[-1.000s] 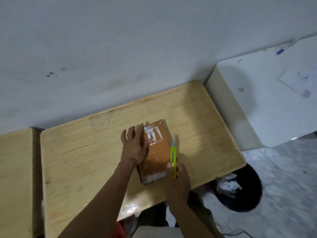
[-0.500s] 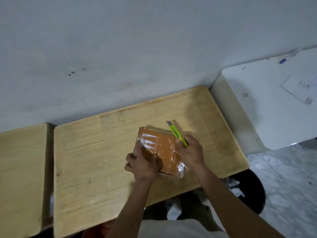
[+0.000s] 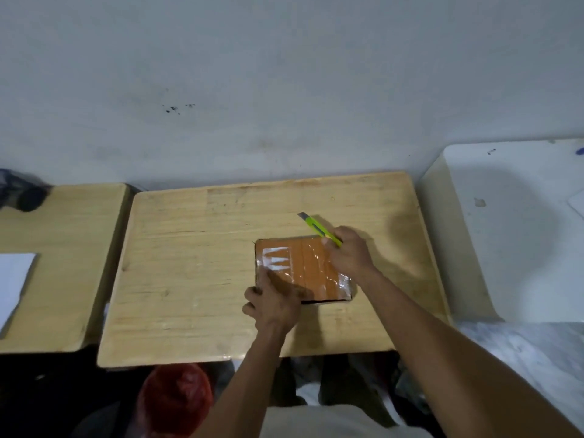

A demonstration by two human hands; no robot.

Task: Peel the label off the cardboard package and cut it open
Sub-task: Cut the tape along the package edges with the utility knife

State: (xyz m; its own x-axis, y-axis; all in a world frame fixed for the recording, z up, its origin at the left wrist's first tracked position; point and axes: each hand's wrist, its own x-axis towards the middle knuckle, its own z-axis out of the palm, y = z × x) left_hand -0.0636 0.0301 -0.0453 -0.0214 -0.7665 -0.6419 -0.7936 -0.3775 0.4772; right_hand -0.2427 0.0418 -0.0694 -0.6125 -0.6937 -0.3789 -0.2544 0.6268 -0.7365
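A flat orange-brown cardboard package wrapped in shiny clear tape lies on the wooden desk, long side left to right. White label remnants show at its left end. My left hand presses on the package's near left corner. My right hand rests on the far right corner and grips a lime-green utility knife. Its blade points away to the upper left, off the package.
A second wooden desk stands to the left with a white sheet on it. A white table stands to the right. A red object sits below the desk's front edge. The wall is close behind.
The package has turned from lengthwise to crosswise. My left hand went from its top to its near left corner. My right hand moved the knife from the right side to the far right corner.
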